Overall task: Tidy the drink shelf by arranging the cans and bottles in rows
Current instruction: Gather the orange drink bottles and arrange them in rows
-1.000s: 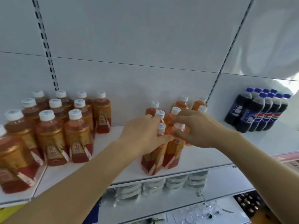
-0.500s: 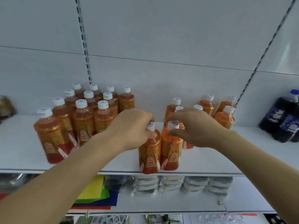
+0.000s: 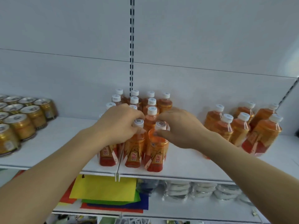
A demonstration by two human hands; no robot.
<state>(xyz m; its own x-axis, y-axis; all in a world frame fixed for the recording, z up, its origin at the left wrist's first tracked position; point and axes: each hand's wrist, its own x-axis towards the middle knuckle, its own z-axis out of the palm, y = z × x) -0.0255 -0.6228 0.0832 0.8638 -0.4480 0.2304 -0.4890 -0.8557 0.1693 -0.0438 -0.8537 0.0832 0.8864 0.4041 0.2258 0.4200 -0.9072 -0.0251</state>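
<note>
On the white drink shelf [image 3: 186, 168] stands a block of orange bottles [image 3: 151, 101] with white caps, in rows at the centre. My left hand [image 3: 119, 125] grips the neck of one front orange bottle [image 3: 134, 152]. Beside it, my right hand [image 3: 176, 128] pinches the neck of another front orange bottle [image 3: 156, 152]. Both held bottles stand upright near the shelf's front edge, next to the block. A looser group of orange bottles [image 3: 239, 130] stands to the right.
Gold cans [image 3: 22, 125] sit in rows at the left of the shelf. Below, a lower shelf holds coloured sheets [image 3: 103, 189] and wrapped white packs [image 3: 200, 189]. A slotted upright [image 3: 131, 46] runs up the back wall.
Both hands carried the two bottles leftward, from beside the right group to the front of the central block. The view swung left, so the cans appeared and the dark cola bottles left the frame.
</note>
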